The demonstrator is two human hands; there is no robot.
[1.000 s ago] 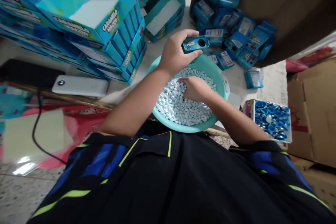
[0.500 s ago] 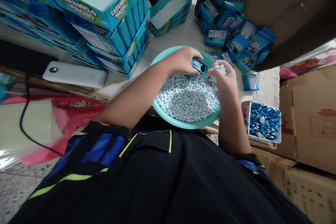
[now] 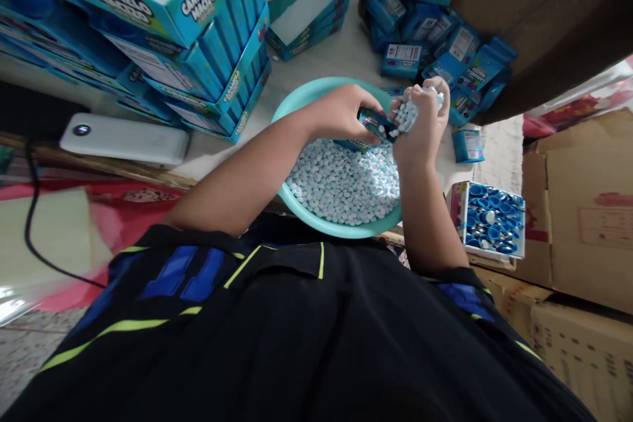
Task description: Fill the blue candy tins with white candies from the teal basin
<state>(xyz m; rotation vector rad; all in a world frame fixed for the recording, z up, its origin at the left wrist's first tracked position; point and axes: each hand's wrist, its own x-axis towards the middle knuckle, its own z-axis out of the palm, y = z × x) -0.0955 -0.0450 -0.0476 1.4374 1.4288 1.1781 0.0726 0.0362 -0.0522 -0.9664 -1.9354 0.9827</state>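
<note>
A turquoise basin (image 3: 309,216) full of small pale blue and white candies (image 3: 341,184) stands at the table's front edge. Above it, my left hand (image 3: 349,112) is wrapped round a small blue candy box (image 3: 370,120), tilted with its opening toward the right. My right hand (image 3: 424,115) is turned up beside that opening, fingers curled round a heap of candies. Some of these candies lie right at the box's mouth. The inside of the box is mostly hidden.
Stacked blue display cartons (image 3: 198,46) stand at the left, near a white power bank (image 3: 123,138). A brown carton (image 3: 524,33) at the back right holds several filled-looking blue boxes (image 3: 403,60). A tray of blue caps (image 3: 494,219) sits at the right.
My right hand has lifted from the candies and turned over, bringing a handful to the mouth of the box. My left hand keeps its hold on the box.
</note>
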